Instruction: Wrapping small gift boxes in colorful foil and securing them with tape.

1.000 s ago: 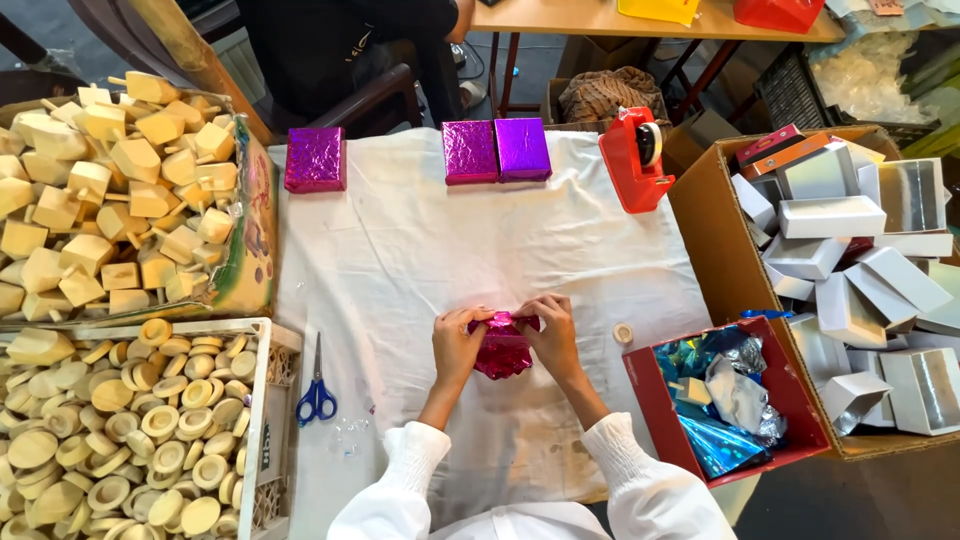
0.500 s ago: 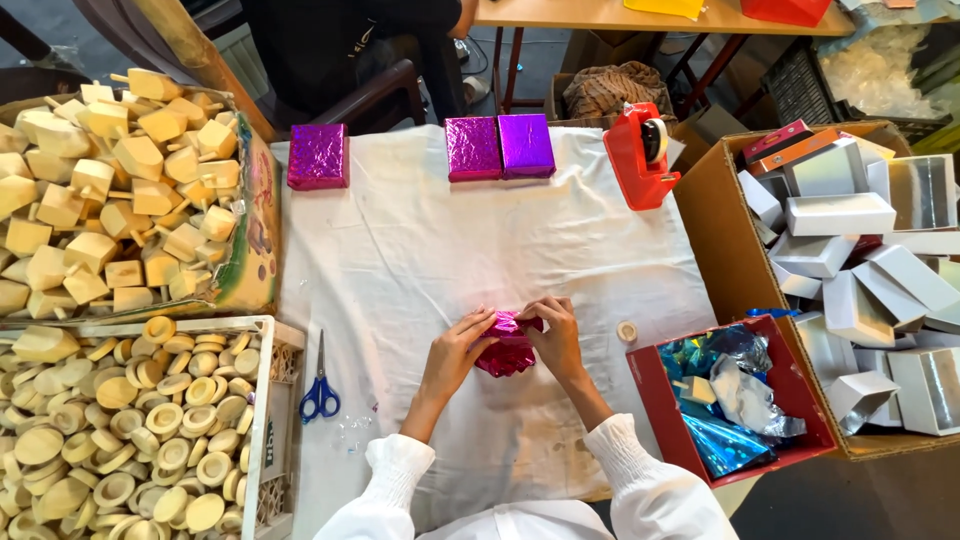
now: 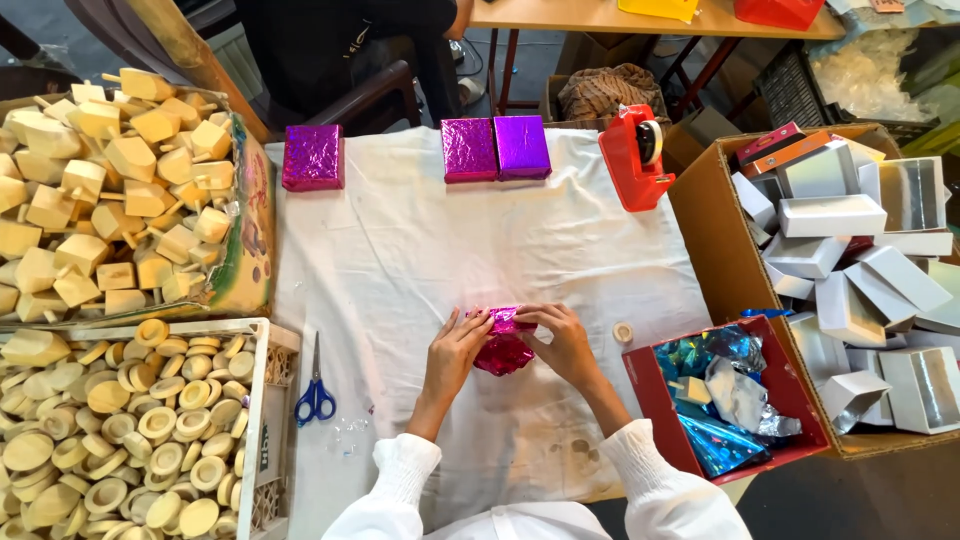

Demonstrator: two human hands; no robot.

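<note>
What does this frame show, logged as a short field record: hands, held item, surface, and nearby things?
left hand: pressing the left side of the pink foil packet
right hand: folding foil on the packet's right side
pink foil packet: shiny, crumpled, partly wrapped, resting on the cloth
white cloth: covers the table
wrapped boxes: one pink, two side by side at the far edge
tape dispenser: red, far right of the cloth
scissors: blue-handled, left of the hands
red box: holds foil sheets
cardboard box: holds white boxes
</note>
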